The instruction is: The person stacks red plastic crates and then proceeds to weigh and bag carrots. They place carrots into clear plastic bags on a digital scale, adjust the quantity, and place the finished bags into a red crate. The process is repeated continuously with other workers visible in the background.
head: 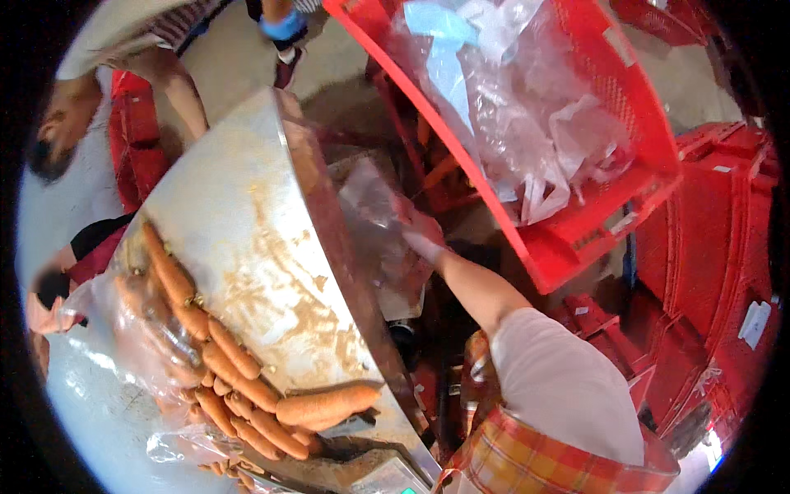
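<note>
My right hand [426,231] reaches out past the near edge of the metal table and grips a clear plastic bag [370,194]. Motion blur hides the exact finger positions, and what the bag contains cannot be made out. My left hand is out of view. On the stained metal table [247,160] lies a pile of carrots [244,376], with one thick carrot [327,406] nearest the edge. Beside them a clear plastic bag [148,327] filled with carrots rests at the table's left side.
A red plastic crate [531,253] holding clear bags and light-blue plastic [441,25] stands above and right of my hand. Stacked red crates [697,247] line the right. A device resembling a scale [382,475] sits at the bottom. People [179,86] are at the left and top.
</note>
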`<state>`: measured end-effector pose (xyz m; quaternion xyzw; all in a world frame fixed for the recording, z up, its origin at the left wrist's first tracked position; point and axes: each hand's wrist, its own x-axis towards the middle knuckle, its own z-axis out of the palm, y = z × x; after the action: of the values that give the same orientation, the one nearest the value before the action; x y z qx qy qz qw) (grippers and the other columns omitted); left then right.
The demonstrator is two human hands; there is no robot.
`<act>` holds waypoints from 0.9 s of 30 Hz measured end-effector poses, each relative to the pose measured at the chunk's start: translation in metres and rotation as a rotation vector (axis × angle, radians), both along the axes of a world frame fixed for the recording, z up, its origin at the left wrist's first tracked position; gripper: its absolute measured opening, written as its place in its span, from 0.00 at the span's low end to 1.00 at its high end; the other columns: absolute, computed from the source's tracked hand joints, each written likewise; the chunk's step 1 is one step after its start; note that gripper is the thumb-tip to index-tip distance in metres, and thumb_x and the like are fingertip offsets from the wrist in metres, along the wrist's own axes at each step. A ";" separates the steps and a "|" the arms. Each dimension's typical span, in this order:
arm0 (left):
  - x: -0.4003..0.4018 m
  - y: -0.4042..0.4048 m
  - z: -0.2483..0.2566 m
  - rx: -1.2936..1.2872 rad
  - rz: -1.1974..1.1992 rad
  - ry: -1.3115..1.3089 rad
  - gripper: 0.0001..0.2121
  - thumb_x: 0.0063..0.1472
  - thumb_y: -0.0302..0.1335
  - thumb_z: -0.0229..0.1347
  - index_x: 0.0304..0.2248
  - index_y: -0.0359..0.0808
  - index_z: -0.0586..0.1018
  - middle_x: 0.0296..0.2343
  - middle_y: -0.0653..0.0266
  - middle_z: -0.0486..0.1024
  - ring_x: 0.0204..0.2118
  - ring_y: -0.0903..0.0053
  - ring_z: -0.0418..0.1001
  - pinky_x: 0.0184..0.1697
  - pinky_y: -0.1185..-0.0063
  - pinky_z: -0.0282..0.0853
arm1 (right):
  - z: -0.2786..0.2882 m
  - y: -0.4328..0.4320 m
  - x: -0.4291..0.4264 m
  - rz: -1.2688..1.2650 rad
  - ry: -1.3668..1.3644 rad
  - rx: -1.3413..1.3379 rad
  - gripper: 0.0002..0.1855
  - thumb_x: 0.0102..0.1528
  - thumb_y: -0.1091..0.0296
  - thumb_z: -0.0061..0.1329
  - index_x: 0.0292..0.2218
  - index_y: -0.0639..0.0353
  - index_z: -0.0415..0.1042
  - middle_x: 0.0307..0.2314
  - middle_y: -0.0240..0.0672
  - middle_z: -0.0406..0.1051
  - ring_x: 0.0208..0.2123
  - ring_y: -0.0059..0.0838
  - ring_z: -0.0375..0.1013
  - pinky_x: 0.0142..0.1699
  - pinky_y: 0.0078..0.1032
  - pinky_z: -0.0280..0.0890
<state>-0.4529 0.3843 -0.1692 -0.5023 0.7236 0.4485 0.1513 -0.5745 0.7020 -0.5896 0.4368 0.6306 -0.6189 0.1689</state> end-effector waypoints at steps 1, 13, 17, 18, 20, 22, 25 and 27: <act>0.007 -0.001 0.008 0.020 0.005 0.018 0.21 0.65 0.37 0.49 0.54 0.36 0.67 0.46 0.64 0.72 0.45 0.75 0.70 0.49 0.76 0.66 | 0.020 0.008 0.011 -0.021 0.031 -0.018 0.20 0.54 0.62 0.44 0.47 0.57 0.71 0.40 0.39 0.72 0.43 0.35 0.70 0.48 0.31 0.64; 0.081 0.003 0.096 0.100 -0.004 0.691 0.32 0.60 0.41 0.53 0.59 0.36 0.59 0.49 0.56 0.69 0.31 0.81 0.70 0.31 0.82 0.66 | 0.320 0.079 0.025 -0.177 0.785 0.008 0.24 0.45 0.81 0.53 0.46 0.68 0.68 0.37 0.35 0.73 0.37 0.23 0.71 0.43 0.22 0.67; 0.117 0.008 0.138 0.036 0.048 0.818 0.35 0.58 0.44 0.53 0.59 0.34 0.59 0.48 0.57 0.69 0.26 0.85 0.67 0.25 0.86 0.63 | 0.408 0.050 0.000 -0.117 0.988 -0.085 0.20 0.46 0.81 0.53 0.43 0.66 0.69 0.37 0.33 0.73 0.36 0.21 0.71 0.42 0.21 0.66; 0.125 0.008 0.144 0.042 0.086 0.868 0.35 0.58 0.44 0.53 0.59 0.34 0.59 0.48 0.57 0.69 0.26 0.85 0.67 0.25 0.87 0.63 | 0.425 0.039 -0.005 -0.084 1.009 -0.121 0.20 0.46 0.82 0.53 0.43 0.65 0.70 0.37 0.32 0.73 0.36 0.20 0.70 0.42 0.21 0.66; 0.144 0.006 0.152 0.058 0.157 0.958 0.35 0.57 0.44 0.53 0.59 0.34 0.59 0.47 0.56 0.69 0.26 0.86 0.67 0.25 0.89 0.62 | 0.452 0.012 -0.016 -0.030 1.131 -0.159 0.20 0.45 0.82 0.53 0.42 0.65 0.70 0.35 0.31 0.73 0.35 0.19 0.71 0.41 0.20 0.66; 0.165 0.002 0.153 0.058 0.217 0.996 0.36 0.57 0.43 0.55 0.59 0.32 0.58 0.46 0.54 0.70 0.25 0.85 0.67 0.24 0.89 0.63 | 0.472 -0.019 -0.025 0.018 1.163 -0.192 0.20 0.45 0.83 0.53 0.42 0.65 0.71 0.34 0.31 0.74 0.33 0.19 0.71 0.40 0.19 0.66; 0.199 -0.009 0.149 0.082 0.302 1.051 0.36 0.56 0.40 0.56 0.58 0.29 0.59 0.44 0.53 0.72 0.25 0.85 0.69 0.26 0.88 0.67 | 0.494 -0.066 -0.035 0.120 1.193 -0.321 0.20 0.45 0.83 0.52 0.42 0.65 0.71 0.33 0.31 0.74 0.32 0.20 0.71 0.38 0.19 0.66; 0.217 -0.015 0.145 0.151 0.411 1.104 0.35 0.56 0.40 0.56 0.58 0.29 0.60 0.43 0.53 0.72 0.26 0.85 0.70 0.25 0.88 0.67 | 0.507 -0.101 -0.043 0.175 1.249 -0.408 0.19 0.43 0.79 0.53 0.39 0.64 0.71 0.30 0.31 0.74 0.30 0.22 0.72 0.38 0.20 0.66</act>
<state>-0.2355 0.3694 -0.0243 -0.3124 0.5492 0.7137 -0.3021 -0.6175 0.6015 -0.0829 -0.0976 0.5131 -0.8469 -0.0996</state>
